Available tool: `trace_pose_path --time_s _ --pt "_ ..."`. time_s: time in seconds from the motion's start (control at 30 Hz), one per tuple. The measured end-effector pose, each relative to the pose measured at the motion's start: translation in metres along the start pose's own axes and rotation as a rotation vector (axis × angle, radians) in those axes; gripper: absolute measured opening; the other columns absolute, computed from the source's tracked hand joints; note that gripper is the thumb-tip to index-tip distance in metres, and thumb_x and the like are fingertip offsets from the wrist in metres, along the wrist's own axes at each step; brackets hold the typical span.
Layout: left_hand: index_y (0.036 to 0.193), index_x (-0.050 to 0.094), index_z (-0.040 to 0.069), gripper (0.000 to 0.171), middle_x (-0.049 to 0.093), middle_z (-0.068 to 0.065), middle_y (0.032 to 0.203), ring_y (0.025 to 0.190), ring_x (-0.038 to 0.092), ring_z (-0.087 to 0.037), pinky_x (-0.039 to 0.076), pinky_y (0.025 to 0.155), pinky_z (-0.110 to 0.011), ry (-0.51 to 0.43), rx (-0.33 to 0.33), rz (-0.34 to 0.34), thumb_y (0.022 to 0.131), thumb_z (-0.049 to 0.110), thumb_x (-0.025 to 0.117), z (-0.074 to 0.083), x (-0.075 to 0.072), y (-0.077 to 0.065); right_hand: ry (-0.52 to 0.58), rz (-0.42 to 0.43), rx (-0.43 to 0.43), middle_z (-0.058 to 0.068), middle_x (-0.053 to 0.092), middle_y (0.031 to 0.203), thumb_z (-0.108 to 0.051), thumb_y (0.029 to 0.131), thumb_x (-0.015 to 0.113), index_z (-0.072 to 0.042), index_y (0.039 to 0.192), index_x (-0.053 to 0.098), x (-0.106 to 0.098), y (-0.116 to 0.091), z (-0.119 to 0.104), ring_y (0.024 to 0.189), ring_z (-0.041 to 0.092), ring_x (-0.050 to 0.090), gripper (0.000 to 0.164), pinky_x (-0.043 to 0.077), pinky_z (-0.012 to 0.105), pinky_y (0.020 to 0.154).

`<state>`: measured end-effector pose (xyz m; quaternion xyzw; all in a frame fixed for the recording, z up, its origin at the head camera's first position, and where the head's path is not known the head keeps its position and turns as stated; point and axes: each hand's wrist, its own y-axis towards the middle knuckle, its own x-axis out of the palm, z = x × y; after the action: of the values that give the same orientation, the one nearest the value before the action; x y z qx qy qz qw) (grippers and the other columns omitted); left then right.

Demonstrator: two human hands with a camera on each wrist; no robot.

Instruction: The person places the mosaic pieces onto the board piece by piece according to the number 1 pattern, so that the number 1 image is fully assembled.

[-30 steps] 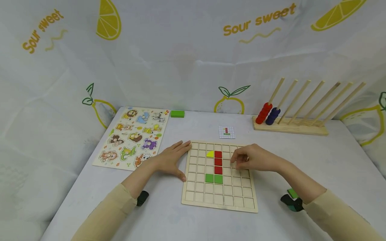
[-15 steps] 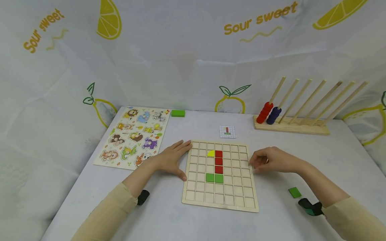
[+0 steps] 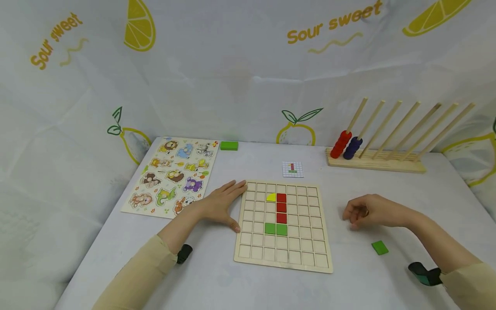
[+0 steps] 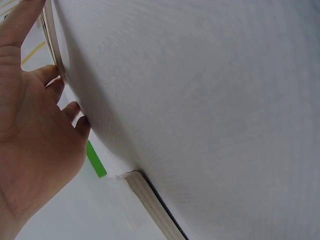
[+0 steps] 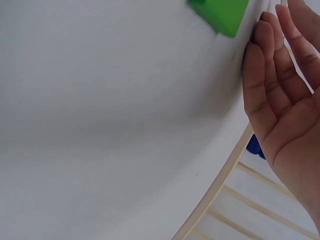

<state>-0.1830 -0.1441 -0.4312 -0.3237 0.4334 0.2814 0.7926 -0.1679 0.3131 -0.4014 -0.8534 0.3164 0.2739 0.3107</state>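
Observation:
My left hand (image 3: pixel 218 206) lies with fingers spread against the left edge of a wooden grid board (image 3: pixel 248 254). Its thumb and fingertips touch the rim. Set in the grid are a yellow quarter-round tile (image 3: pixel 271 197), a column of red tiles (image 3: pixel 281 207) and two green tiles (image 3: pixel 276 229). To the right of the board, my right hand (image 3: pixel 377 211) hovers over the table with loosely bent fingers and nothing visible in them. A loose green tile (image 3: pixel 380 247) lies just below that hand. The right wrist view shows the hand's palm (image 5: pixel 292 125) bare, near a green piece (image 5: pixel 222 15).
Behind the board lies a small pattern card (image 3: pixel 292 169). An animal puzzle board (image 3: pixel 170 176) stands at the left, beside a green block (image 3: pixel 229 146). A wooden peg rack (image 3: pixel 376 162) with red and dark blue beads sits at the back right.
My right hand has moved right, from above the board to the table beside it, uncovering the loose green tile. My left hand has stayed in place.

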Motion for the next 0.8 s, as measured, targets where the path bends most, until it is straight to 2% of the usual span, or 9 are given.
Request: trace_pose_path --time_s 0.3,0.47,0.6,0.8 --pt "0.160 0.012 0.014 0.124 0.003 0.001 0.170 0.158 0.003 -0.033 0.014 0.128 -0.054 -0.009 -0.001 -0.003 0.069 0.059 0.082 0.001 0.000 0.000 0.062 -0.072 0.037 -0.005 0.062 0.083 -0.022 0.081 0.078 -0.013 0.099 0.068 0.000 -0.018 0.014 0.073 0.001 0.055 0.022 0.047 0.020 0.062" --pt "0.160 0.012 0.014 0.123 0.003 0.001 0.170 0.158 0.002 -0.033 0.013 0.128 -0.053 -0.005 0.000 -0.008 0.069 0.059 0.082 0.002 -0.002 0.000 0.134 -0.127 0.045 0.000 0.060 0.087 -0.018 0.077 0.081 -0.012 0.101 0.067 -0.002 -0.025 0.020 0.076 0.007 0.054 0.028 0.045 0.021 0.063" --pt "0.160 0.012 0.013 0.123 0.003 0.000 0.170 0.157 0.003 -0.033 0.014 0.128 -0.053 -0.003 0.001 -0.008 0.069 0.059 0.082 0.003 -0.002 -0.001 0.168 -0.182 0.023 0.004 0.060 0.098 -0.011 0.071 0.080 -0.012 0.106 0.066 -0.002 -0.030 0.021 0.086 0.013 0.051 0.038 0.042 0.021 0.068" --pt "0.160 0.013 0.012 0.123 0.004 -0.002 0.170 0.157 0.004 -0.036 0.015 0.127 -0.056 -0.011 0.004 -0.002 0.070 0.057 0.082 0.004 -0.002 -0.002 0.134 -0.208 0.027 0.002 0.057 0.111 -0.008 0.063 0.081 -0.019 0.109 0.067 0.001 -0.034 0.019 0.098 0.008 0.049 0.049 0.043 0.015 0.082"
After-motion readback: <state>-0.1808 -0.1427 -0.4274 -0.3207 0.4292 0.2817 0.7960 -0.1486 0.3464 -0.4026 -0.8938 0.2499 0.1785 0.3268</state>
